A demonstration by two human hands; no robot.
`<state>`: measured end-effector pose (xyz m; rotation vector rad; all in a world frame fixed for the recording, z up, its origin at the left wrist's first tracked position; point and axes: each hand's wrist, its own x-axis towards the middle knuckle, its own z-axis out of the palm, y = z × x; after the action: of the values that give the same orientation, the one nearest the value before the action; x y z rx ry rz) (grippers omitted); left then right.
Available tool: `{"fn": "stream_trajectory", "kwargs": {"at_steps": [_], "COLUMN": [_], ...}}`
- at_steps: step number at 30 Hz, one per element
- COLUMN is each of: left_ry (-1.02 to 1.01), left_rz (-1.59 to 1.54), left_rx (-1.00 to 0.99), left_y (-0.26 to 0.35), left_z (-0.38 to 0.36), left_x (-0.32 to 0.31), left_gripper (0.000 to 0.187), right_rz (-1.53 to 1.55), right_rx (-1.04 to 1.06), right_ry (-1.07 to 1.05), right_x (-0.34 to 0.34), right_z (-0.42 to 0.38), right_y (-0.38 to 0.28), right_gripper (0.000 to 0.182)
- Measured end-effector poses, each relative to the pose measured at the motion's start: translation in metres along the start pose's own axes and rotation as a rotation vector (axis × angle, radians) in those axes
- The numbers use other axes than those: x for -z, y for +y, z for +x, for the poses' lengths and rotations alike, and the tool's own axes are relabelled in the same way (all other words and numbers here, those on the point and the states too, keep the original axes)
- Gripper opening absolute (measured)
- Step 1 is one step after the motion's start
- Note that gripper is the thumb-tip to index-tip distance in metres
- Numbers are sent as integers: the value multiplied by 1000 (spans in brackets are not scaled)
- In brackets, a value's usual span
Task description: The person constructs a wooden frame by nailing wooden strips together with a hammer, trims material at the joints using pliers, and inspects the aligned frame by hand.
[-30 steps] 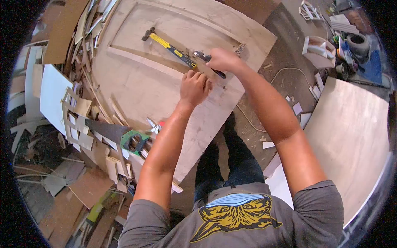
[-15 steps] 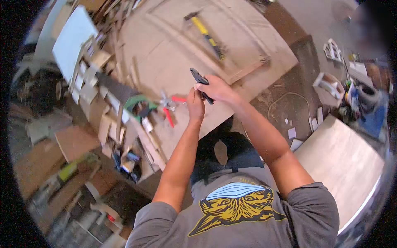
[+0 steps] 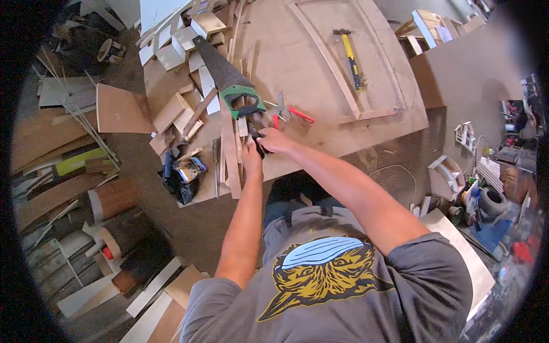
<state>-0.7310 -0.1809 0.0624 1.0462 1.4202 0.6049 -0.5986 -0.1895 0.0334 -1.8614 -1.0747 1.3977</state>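
My left hand (image 3: 251, 159) and my right hand (image 3: 275, 141) meet at the near edge of the workbench, both closed on a pair of black-handled pliers (image 3: 258, 147). The pliers' jaws are hard to make out against the clutter behind them. Just beyond my hands lies a handsaw (image 3: 227, 71) with a green and black handle. A red-handled tool (image 3: 301, 115) with open metal jaws rests to its right. Farther off, a yellow and black hammer (image 3: 350, 60) lies inside a thin wooden frame (image 3: 327, 48).
Wood offcuts (image 3: 171, 112) crowd the bench's left side. A screwdriver (image 3: 216, 163) and a black bag (image 3: 182, 182) of small items lie at the near left corner. Boards (image 3: 123, 108) stand on the floor to the left. A pale panel (image 3: 457, 240) leans at the right.
The camera view has turned, so the bench shows farther up and right. My hands, still holding the pliers, have moved left and lower, close to the saw handle.
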Motion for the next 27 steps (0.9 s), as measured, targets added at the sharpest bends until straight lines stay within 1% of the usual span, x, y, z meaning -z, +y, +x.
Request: {"fn": "stream_trajectory", "kwargs": {"at_steps": [1, 2, 3, 4, 5, 7, 8, 10, 11, 14, 15, 17, 20, 22, 23, 26, 27], "left_ry": [23, 45, 6, 5, 3, 7, 37, 104, 83, 29, -25, -62, -111, -103, -61, 13, 66], "left_rz": [44, 88, 88, 101, 116, 134, 279, 568, 561, 587, 688, 676, 627, 647, 675, 721, 767], "left_rx": [25, 48, -45, -82, -121, -163, -198, -279, -325, -466, -555, -536, -511, -468, -473, -342, -346], "left_y": [-6, 26, 3, -22, -21, -21, -10, 28, 45, 42, 50, 47, 34, 31, 28, 36, 33], "left_z": [-1, -19, -1, 14, 16, 15, 5, -20, -33, -40, -43, -45, -44, -49, -49, -55, -58], "left_x": [2, 0, 7, 11, 10, 9, 6, 0, -6, -37, -48, -81, -138, -186, -210, -281, -300], "left_gripper": [47, 46, 48, 48, 47, 44, 44, 43, 43, 41, 43, 44, 47, 48, 51, 57, 59], "right_rz": [-41, -78, -114, -148, -112, -241, -306, -205, -154, -92, -147, -259, -529, -584, -611, -840, -889], "right_rx": [17, 63, 109, 155, 109, 174, 206, 170, 154, 96, 101, 116, -92, -60, -44, 8, 48], "right_ry": [-55, -26, 2, 32, 40, 34, 30, 117, 158, 200, 258, 369, 321, 252, 208, 129, 105], "right_x": [9, 13, 16, 21, 30, 59, 75, 104, 120, 178, 196, 229, 286, 322, 333, 356, 364], "right_z": [-7, -11, -17, -22, -33, -47, -56, -76, -86, -112, -119, -130, -136, -138, -137, -108, -110], "right_y": [-8, -8, -7, -5, -9, -5, -1, 17, 28, 58, 65, 78, 75, 64, 64, 96, 91], "right_gripper": [31, 32, 32, 33, 35, 37, 38, 37, 37, 35, 36, 39, 50, 56, 59, 66, 68]}}
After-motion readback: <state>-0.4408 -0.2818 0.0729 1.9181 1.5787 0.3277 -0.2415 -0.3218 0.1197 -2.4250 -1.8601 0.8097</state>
